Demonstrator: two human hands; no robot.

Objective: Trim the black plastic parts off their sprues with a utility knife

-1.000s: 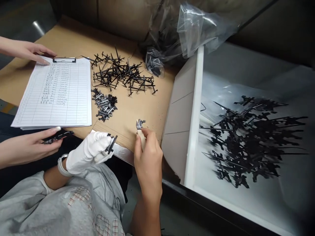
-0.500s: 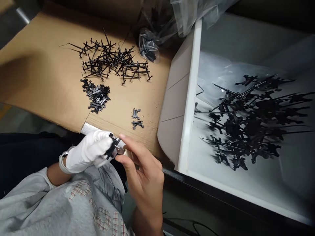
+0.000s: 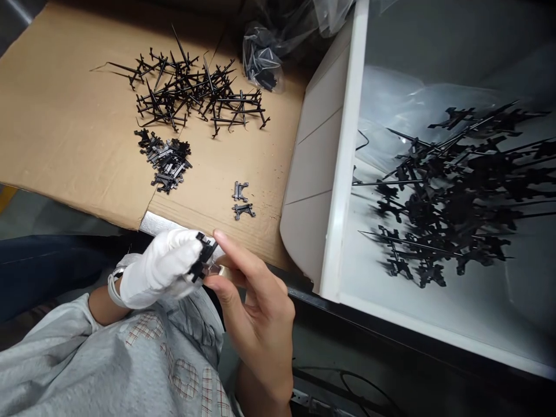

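Observation:
My left hand, in a white glove, is closed on a black plastic bracket with notched ends. My bare right hand is bent close against it, its index finger near the bracket's upper end and its thumb lower down. Between those fingers sits a small shiny piece with a cream-coloured end, mostly hidden, so its kind cannot be made out. Beyond my hands, two loose black brackets lie on the cardboard. A heap of similar brackets is to their left.
Thin black rods with crossbar ends lie tangled at the back. Beside them stands a clear bag of dark parts. A white bin on the right contains black brackets and rods over plastic film. A cable hangs below.
The view has shifted a little, so table and bin sit slightly differently. The bracket is turned somewhat in my gloved left hand. Both hands stay together on it.

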